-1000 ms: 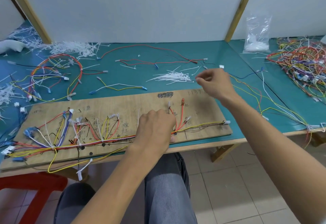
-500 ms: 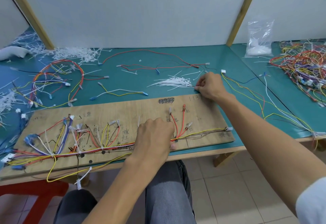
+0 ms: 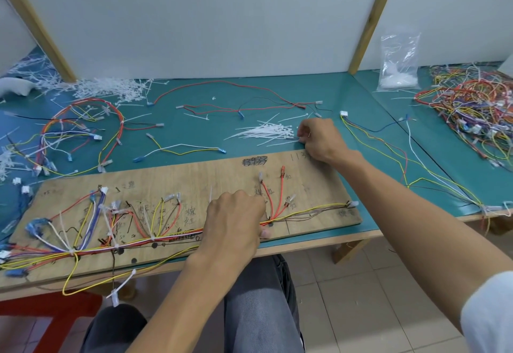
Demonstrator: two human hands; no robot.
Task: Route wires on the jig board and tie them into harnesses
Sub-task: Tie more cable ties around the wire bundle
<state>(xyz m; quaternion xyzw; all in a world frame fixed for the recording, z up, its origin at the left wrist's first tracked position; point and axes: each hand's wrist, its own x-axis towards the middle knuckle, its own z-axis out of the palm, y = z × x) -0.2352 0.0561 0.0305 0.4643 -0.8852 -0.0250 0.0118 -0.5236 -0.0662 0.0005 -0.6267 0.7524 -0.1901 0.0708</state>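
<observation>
One jig board (image 3: 194,186) lies at the six o'clock edge of the teal table (image 3: 327,86). The left hand (image 3: 236,225) curls over the board's wire bundle (image 3: 172,238) and grips it. Toward one o'clock of the board, the right hand (image 3: 319,138) pinches at one pile of cable ties (image 3: 266,133). One plastic bag (image 3: 399,61) and one wire heap (image 3: 472,102) sit at two o'clock, with white partitions (image 3: 222,19) behind.

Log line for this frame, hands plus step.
left hand: holds wire bundle on jig board | right hand: pinches cable tie at tie pile | step: fetching tie

left hand (image 3: 233,222) gripping wire bundle (image 3: 177,237) on jig board (image 3: 194,180), right hand (image 3: 319,138) pinching cable ties (image 3: 266,133), teal table (image 3: 277,88)
</observation>
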